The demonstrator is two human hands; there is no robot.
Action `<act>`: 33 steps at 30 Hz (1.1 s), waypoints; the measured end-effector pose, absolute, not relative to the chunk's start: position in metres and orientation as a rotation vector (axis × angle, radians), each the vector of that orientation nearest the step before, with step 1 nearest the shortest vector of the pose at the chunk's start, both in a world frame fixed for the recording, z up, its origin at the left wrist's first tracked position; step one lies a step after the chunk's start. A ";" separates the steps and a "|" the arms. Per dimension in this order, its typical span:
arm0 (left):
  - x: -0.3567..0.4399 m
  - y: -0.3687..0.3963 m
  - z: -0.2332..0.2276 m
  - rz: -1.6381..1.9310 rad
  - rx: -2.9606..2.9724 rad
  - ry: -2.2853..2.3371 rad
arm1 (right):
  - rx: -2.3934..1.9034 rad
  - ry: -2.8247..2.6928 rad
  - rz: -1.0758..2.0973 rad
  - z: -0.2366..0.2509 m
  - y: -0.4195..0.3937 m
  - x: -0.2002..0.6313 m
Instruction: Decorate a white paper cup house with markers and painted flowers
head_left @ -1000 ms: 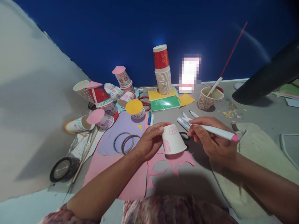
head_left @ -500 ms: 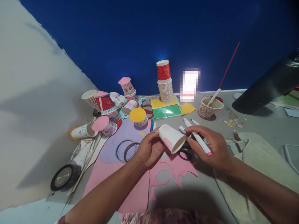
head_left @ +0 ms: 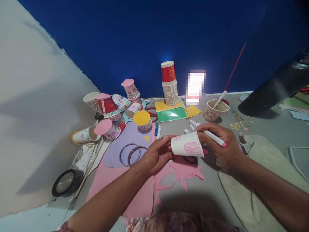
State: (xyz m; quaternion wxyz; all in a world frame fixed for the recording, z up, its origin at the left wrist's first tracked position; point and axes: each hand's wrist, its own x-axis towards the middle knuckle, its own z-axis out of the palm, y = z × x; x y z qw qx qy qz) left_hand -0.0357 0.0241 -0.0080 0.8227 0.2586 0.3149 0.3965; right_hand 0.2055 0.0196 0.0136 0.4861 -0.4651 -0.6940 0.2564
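Observation:
My left hand (head_left: pixel 156 154) grips a white paper cup (head_left: pixel 187 147) by its base, holding it on its side above the table. Pink marker drawings show on its wall, a door shape and a small window. My right hand (head_left: pixel 220 145) holds a white marker with a pink end (head_left: pixel 210 135) and its fingers touch the cup's rim end. Below the cup lie cut pink paper (head_left: pixel 180 172) and black scissors, mostly hidden.
Decorated cups (head_left: pixel 111 111) pile at the left, a tall cup stack (head_left: pixel 169 84) stands on yellow and green sheets (head_left: pixel 172 111). A patterned cup with a stick (head_left: pixel 214 109), loose markers, two rings (head_left: pixel 131 154) on purple paper, a tape roll (head_left: pixel 66 182) and a beige cloth (head_left: pixel 260 180) lie around.
My left hand has turned the cup so its pink door drawing faces up and its mouth points right. My right hand moved in to the cup's rim with the marker.

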 end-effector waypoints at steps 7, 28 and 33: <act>-0.036 0.021 -0.007 0.640 0.642 0.594 | -1.080 -1.717 0.789 0.013 0.029 0.212; -0.041 0.004 0.021 0.798 1.737 0.667 | -1.137 -1.642 1.277 0.010 0.030 0.206; -0.038 0.008 0.017 0.897 1.601 0.856 | -1.211 -1.427 0.844 0.003 0.027 0.208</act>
